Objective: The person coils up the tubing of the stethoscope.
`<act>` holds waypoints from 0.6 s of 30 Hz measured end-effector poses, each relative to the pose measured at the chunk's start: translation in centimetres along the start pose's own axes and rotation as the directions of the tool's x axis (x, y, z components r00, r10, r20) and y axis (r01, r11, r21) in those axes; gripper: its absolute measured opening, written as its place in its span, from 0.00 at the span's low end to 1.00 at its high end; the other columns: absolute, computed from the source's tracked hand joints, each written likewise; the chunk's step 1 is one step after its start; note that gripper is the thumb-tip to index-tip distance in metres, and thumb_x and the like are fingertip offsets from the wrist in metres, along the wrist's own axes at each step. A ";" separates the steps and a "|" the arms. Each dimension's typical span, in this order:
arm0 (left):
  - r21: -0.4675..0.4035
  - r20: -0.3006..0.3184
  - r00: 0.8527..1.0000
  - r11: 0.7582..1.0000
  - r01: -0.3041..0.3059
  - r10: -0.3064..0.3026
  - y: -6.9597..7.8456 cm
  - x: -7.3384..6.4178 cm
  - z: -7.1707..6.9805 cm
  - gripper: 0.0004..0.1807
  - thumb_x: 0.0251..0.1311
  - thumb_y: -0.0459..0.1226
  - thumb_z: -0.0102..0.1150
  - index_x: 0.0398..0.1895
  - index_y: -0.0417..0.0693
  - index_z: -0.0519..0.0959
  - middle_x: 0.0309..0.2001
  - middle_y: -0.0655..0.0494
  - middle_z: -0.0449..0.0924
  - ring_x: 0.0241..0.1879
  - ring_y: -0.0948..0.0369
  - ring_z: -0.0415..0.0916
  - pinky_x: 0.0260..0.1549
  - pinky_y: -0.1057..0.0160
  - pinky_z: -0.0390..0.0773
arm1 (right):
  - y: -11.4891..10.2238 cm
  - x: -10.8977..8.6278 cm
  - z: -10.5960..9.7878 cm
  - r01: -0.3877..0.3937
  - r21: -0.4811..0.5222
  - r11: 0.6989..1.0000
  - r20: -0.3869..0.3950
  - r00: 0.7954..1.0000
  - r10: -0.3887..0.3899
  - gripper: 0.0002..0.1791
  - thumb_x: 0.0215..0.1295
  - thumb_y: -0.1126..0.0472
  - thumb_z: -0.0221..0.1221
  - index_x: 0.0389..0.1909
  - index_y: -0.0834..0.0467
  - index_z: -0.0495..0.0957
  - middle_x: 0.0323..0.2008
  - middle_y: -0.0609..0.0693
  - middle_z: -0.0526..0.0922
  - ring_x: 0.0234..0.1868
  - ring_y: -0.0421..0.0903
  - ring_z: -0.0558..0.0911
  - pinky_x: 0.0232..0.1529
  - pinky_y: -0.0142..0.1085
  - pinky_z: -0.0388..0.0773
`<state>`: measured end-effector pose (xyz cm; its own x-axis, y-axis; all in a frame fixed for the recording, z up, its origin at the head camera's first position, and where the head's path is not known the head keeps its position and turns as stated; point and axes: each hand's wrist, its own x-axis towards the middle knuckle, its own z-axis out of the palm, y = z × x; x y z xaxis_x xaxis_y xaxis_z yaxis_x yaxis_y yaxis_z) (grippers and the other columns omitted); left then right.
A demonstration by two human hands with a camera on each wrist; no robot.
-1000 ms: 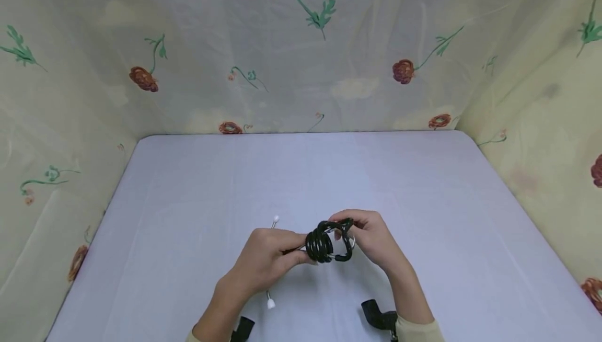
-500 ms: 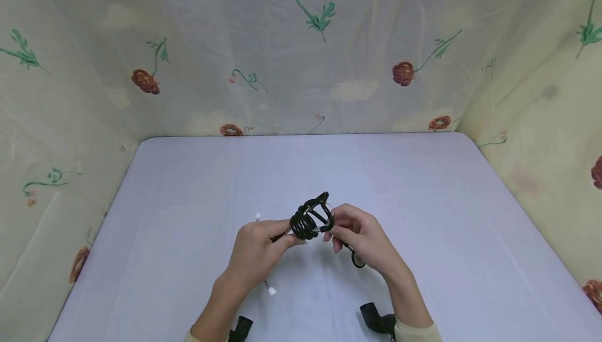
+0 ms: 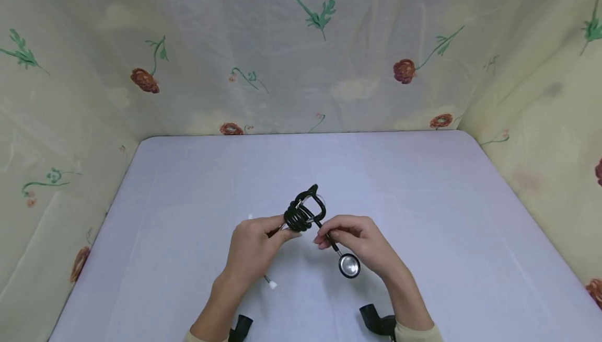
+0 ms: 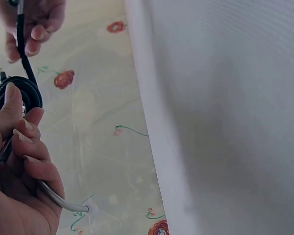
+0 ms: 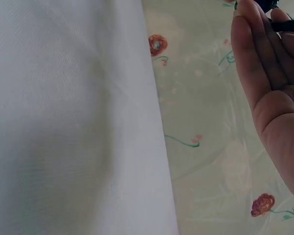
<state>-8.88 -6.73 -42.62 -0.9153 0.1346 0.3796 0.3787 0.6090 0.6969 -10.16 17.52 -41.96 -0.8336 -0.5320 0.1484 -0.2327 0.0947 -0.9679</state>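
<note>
A black stethoscope [image 3: 297, 217] is held over the table, its tubing wound in a tight coil round itself. My left hand [image 3: 256, 242] grips it below the coil, thumb pressed against the windings in the left wrist view. A metal ear tube [image 4: 63, 202] sticks out past the left fingers, and a white ear tip [image 3: 273, 284] shows beneath that hand. My right hand [image 3: 362, 237] pinches the straight end of the tubing between thumb and fingers. From there the round silver chest piece [image 3: 349, 265] hangs down, its flat face towards the head camera.
A white-covered table [image 3: 301, 169] spreads out beneath both hands. Cream curtains [image 3: 188, 59] with red flowers enclose its back and sides. Black wrist-worn gear [image 3: 376, 321] sits at each forearm near the front edge.
The coil has moved left and farther from me, tilting upward. The right hand has shifted from the coil's loop to the tube end, and the chest piece has come out into view.
</note>
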 end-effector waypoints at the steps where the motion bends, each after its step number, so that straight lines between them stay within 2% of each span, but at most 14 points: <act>1: 0.002 0.001 1.000 1.000 0.005 -0.005 0.0 0.0 0.0 0.10 0.51 0.49 0.72 0.37 0.62 0.89 0.22 0.71 0.82 0.17 0.72 0.60 0.18 0.72 0.60 | 0.0 0.0 0.1 0.007 0.007 1.000 0.008 1.000 -0.007 0.11 0.72 0.72 0.50 0.44 0.66 0.81 0.40 0.63 0.86 0.40 0.48 0.88 0.46 0.42 0.84; 10: 0.033 -0.002 0.999 0.999 0.035 -0.035 -0.1 0.0 0.1 0.09 0.51 0.51 0.71 0.35 0.63 0.89 0.17 0.72 0.75 0.16 0.72 0.58 0.18 0.71 0.58 | 0.0 0.0 0.8 0.021 0.017 1.000 0.006 1.000 -0.021 0.10 0.69 0.72 0.54 0.47 0.64 0.81 0.43 0.62 0.87 0.43 0.48 0.88 0.49 0.40 0.83; 14: 0.030 -0.006 0.999 0.999 0.041 -0.041 -0.2 0.0 0.2 0.10 0.51 0.51 0.71 0.35 0.63 0.89 0.16 0.71 0.73 0.16 0.72 0.57 0.18 0.71 0.58 | -0.2 0.0 1.0 -0.007 0.021 1.000 -0.010 1.000 0.007 0.09 0.69 0.71 0.56 0.46 0.64 0.81 0.41 0.61 0.88 0.42 0.48 0.89 0.47 0.39 0.84; 18: 0.030 -0.004 0.999 0.999 0.044 -0.044 -0.2 0.0 0.4 0.10 0.52 0.51 0.71 0.35 0.63 0.89 0.16 0.71 0.73 0.16 0.72 0.57 0.18 0.71 0.58 | -0.2 0.0 1.1 0.010 -0.012 1.000 -0.033 0.999 -0.011 0.10 0.68 0.72 0.57 0.46 0.65 0.82 0.38 0.61 0.88 0.40 0.45 0.89 0.45 0.38 0.84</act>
<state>-9.05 -6.58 -43.00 -0.9306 0.1044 0.3509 0.3335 0.6374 0.6947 -9.57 16.57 -42.01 -0.8469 -0.5054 0.1654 -0.2472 0.0989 -0.9639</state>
